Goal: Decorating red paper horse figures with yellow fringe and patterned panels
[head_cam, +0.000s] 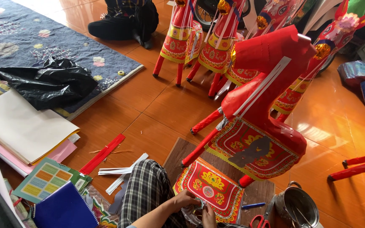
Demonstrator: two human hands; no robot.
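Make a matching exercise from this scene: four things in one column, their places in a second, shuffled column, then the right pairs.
Things
1. Red patterned paper panel
2. Crumpled black plastic bag
3. Red-handled scissors
4. Round metal pot

Places
A. On the dark floral mat
B. At the floor's right, beside the wooden board
C. Under the left hand and right hand
D. On the board, near a blue pen

Pairs: 1-C, 2-A, 3-D, 4-B

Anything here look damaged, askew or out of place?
One oddity: the big red paper horse on the wooden board has a grey bare patch on its patterned side panel. Both hands hold a red-and-gold decorated paper panel.
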